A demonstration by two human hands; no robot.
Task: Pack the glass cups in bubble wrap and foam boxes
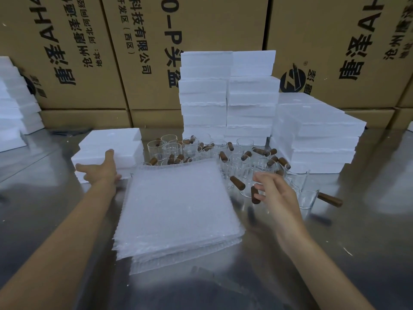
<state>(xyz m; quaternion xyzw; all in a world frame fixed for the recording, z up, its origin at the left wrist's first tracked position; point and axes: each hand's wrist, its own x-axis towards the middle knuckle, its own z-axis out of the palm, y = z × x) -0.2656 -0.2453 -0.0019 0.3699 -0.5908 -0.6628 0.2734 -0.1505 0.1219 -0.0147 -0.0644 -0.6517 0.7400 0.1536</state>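
A stack of bubble wrap sheets [176, 211] lies in the middle of the steel table [368, 231]. Behind it and to its right stand several glass cups [237, 162] with brown wooden handles. At the left, a low stack of white foam boxes [111, 145] sits on the table; my left hand [100, 170] rests against its near side with fingers spread. My right hand [276, 190] hovers over the cups at the right of the bubble wrap, fingers relaxed and holding nothing.
Tall stacks of white foam boxes [228, 97] stand behind the cups, with a lower stack [317, 130] at the right and another [13, 108] at the far left. Large cardboard cartons [201, 30] wall off the back.
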